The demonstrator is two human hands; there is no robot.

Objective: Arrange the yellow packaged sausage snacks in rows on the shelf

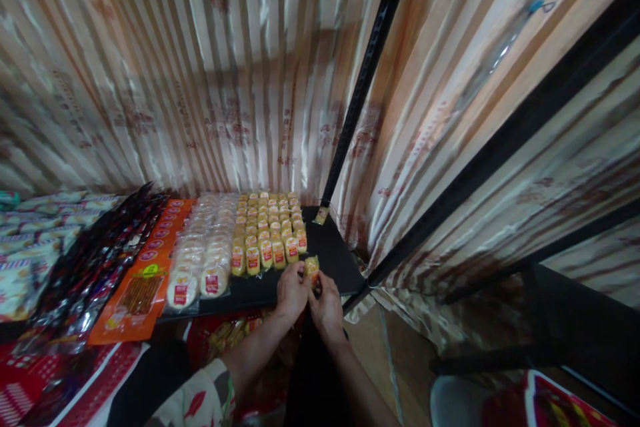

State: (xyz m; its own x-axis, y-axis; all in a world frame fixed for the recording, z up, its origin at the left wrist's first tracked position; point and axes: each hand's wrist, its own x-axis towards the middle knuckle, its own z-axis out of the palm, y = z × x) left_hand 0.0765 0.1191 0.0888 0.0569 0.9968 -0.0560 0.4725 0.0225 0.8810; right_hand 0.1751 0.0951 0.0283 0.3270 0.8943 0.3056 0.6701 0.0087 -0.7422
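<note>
Between my fingers is a small yellow snack cake in a clear wrapper with a red and orange label. My left hand pinches it from the left. On its other side, my right hand grips it as well. Both hands are just above the front edge of a black shelf. To the left of the hands, rows of matching yellow snack cakes stand on the shelf. A single small wrapped piece lies apart from them near the back corner post.
Farther left are round white packaged cakes, an orange snack bag, dark shiny packets and white packets. A black metal post rises behind the shelf. Below sits an opened red bag with yellow packs. Striped curtains hang around.
</note>
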